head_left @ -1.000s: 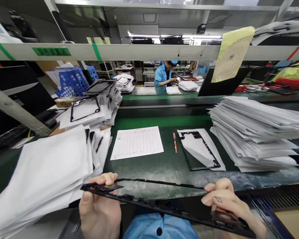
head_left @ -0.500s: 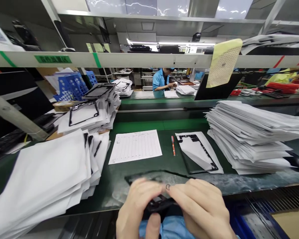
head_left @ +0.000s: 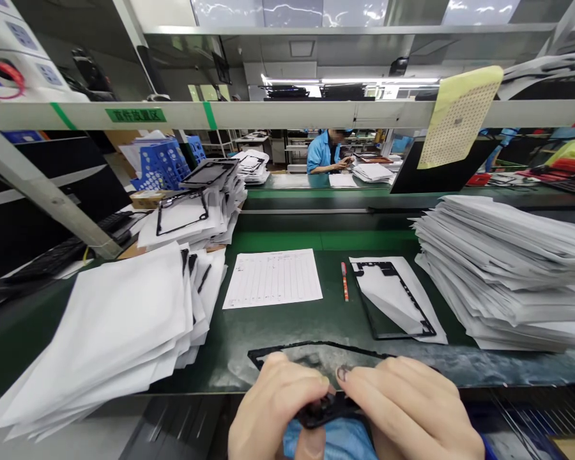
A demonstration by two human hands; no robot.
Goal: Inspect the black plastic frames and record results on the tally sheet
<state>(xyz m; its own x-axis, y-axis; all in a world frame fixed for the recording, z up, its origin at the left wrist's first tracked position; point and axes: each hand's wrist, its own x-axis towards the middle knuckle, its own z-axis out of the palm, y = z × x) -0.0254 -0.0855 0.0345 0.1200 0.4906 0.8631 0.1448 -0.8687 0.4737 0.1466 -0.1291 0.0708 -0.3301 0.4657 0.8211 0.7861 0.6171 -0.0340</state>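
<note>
A thin black frame (head_left: 316, 345) is held at the near edge of the green table. My left hand (head_left: 280, 402) pinches its near side between thumb and fingers. My right hand (head_left: 407, 402) is closed on the same side, just to the right, its fingertips close to those of my left hand. The far edge of the frame shows beyond both hands, and parts of it are hidden under my fingers. Farther back lie a printed sheet (head_left: 273, 278), a red marker (head_left: 345, 282) and another black frame (head_left: 377, 319) with white paper over it.
White sheets are stacked at the left (head_left: 124, 306) and in a tall pile at the right (head_left: 508, 275). A white rail (head_left: 278, 115) crosses above the table, with a yellow sheet (head_left: 460, 118) hanging from it. Across the table sits a person in blue (head_left: 323, 153).
The view has turned slightly left, so the surroundings appear farther right. Both hands and the held frame appear slightly lower and farther right, with the grip kept.
</note>
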